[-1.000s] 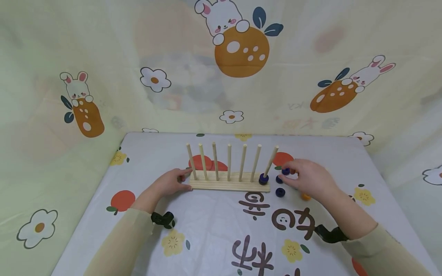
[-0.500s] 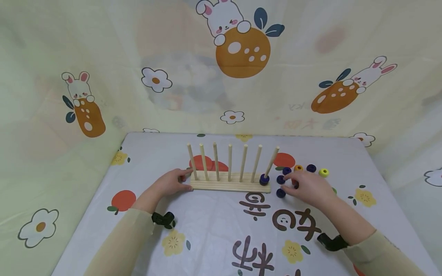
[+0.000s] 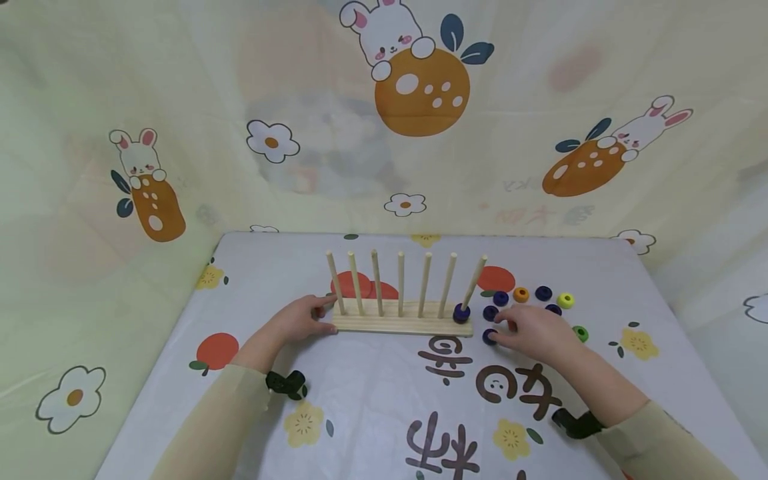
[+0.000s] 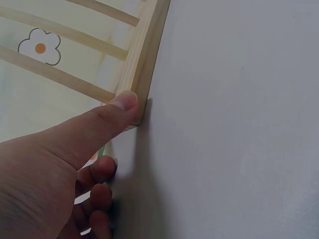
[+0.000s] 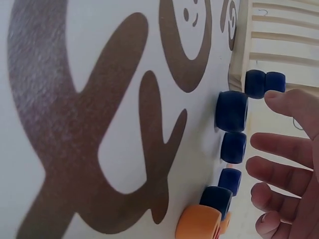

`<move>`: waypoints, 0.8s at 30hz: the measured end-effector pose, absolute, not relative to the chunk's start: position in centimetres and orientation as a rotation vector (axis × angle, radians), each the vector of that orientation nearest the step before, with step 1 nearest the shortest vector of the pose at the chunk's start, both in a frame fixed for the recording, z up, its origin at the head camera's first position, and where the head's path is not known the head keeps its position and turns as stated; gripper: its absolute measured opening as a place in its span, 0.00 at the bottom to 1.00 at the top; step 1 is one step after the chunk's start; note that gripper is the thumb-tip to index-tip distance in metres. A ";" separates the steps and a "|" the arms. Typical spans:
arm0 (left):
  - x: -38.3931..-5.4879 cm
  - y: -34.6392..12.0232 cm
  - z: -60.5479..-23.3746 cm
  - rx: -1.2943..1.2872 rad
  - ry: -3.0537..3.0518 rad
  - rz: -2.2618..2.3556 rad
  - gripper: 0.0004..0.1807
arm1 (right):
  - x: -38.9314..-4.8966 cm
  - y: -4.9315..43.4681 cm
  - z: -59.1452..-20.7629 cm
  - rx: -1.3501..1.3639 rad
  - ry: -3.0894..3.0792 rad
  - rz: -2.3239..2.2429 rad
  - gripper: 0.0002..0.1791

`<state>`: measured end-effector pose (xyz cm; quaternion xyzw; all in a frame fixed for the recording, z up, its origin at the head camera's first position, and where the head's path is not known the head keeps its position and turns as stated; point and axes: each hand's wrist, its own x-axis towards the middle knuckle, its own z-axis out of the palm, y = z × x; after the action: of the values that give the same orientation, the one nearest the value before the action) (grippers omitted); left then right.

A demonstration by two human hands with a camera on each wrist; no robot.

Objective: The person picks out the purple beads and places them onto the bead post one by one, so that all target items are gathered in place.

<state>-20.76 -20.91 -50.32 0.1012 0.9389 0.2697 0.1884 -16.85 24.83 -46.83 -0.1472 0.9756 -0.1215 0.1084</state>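
Observation:
A wooden peg stand point(image 3: 402, 325) with a row of upright pegs stands mid-table. My left hand point(image 3: 300, 316) grips its left end, the thumb point(image 4: 125, 101) on the front and the index finger behind. Two dark blue beads point(image 5: 255, 83) sit stacked low on the rightmost peg. Beside that end, my right hand point(image 3: 537, 331) hovers over loose beads, its fingers apart and holding nothing. Its thumb is at the nearest loose blue bead point(image 3: 487, 337); whether they touch I cannot tell. Two more blue beads point(image 3: 490, 313) lie just behind that one.
Farther right lie an orange bead point(image 3: 521, 294), a blue bead point(image 3: 543, 293), a yellow-green bead point(image 3: 565, 301) and a green bead point(image 3: 580, 333). Another blue bead point(image 3: 553, 309) is partly covered by the right hand. Printed cloth covers the table and the wall behind.
My right hand has come nearer, from the farther blue beads to the closest one, uncovering the orange, yellow-green and green beads. My left hand stays on the stand's end.

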 end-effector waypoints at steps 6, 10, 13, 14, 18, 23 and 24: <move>-20.8 -21.0 -50.6 0.298 2.650 0.759 0.43 | -16.7 24.6 -47.2 -0.410 2.836 -0.321 0.20; -20.8 -21.0 -50.5 0.301 2.657 0.745 0.43 | -16.8 24.6 -47.5 -0.411 2.820 -0.305 0.20; -20.9 -21.0 -50.5 0.304 2.662 0.734 0.43 | -17.0 24.7 -47.9 -0.405 2.815 -0.300 0.21; -20.9 -21.0 -50.5 0.300 2.662 0.734 0.43 | -17.0 24.7 -48.0 -0.403 2.815 -0.301 0.21; -20.9 -21.0 -50.6 0.284 2.659 0.733 0.43 | -16.9 24.6 -48.2 -0.399 2.815 -0.296 0.22; -20.9 -20.9 -50.5 0.291 2.656 0.729 0.43 | -16.8 24.6 -48.2 -0.408 2.818 -0.289 0.22; -20.9 -20.9 -50.5 0.294 2.656 0.728 0.43 | -16.8 24.6 -48.2 -0.409 2.819 -0.290 0.22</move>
<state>-20.90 -20.91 -50.45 0.1043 0.9425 0.2584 0.1847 -16.79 24.59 -48.17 -0.1416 0.9750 -0.1002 0.1387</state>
